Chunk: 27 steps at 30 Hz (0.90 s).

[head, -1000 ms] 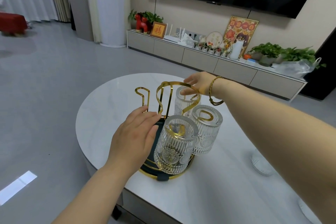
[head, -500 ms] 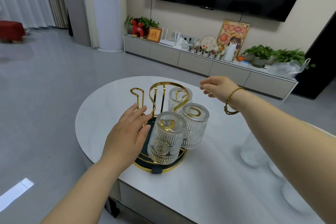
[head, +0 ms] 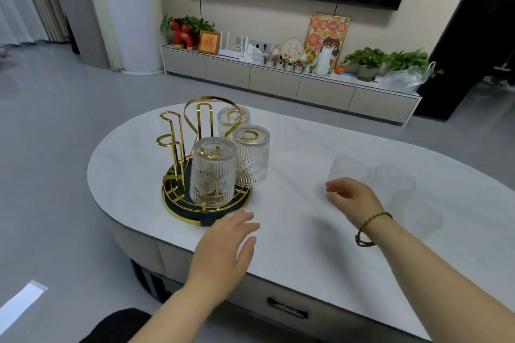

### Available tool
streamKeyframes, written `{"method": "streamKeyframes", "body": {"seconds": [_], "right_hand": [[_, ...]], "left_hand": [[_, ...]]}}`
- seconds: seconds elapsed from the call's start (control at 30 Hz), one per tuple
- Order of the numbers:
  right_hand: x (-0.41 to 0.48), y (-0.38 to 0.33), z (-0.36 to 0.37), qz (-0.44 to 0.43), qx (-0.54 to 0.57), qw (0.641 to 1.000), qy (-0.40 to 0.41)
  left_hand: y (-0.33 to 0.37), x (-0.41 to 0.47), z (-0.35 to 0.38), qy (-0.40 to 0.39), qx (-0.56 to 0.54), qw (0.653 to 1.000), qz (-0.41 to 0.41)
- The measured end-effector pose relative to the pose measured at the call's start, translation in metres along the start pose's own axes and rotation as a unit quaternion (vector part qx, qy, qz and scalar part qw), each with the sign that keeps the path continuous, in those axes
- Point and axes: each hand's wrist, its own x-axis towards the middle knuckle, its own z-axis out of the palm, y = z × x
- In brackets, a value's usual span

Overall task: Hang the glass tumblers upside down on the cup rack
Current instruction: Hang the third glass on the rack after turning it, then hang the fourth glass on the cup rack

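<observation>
The right hand, fingers half curled and holding nothing, is just beside the nearest loose tumbler.

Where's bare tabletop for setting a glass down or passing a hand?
Free: the strip between the cup rack and the right hand, and the table's far side behind it. Crowded: the right end, with blurred loose tumblers by that hand.
</observation>
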Motion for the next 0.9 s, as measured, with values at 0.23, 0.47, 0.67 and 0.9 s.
{"method": "streamKeyframes", "body": {"seconds": [0.23,0.47,0.67,0.9], "right_hand": [[-0.017,0.071,0.031,0.121,0.084,0.983,0.111],[0.014,0.083,0.045,0.121,0.116,0.97,0.174],[0.043,0.081,0.051,0.113,0.167,0.951,0.234],[0.064,0.082,0.055,0.139,0.136,0.943,0.27]], "left_hand": [[-0.016,0.008,0.057,-0.117,0.042,0.989,-0.082],[-0.027,0.014,0.076,-0.16,0.153,0.972,-0.072],[-0.027,0.012,0.077,-0.138,0.147,0.978,-0.057],[-0.026,0.013,0.077,-0.149,0.153,0.975,-0.066]]}}
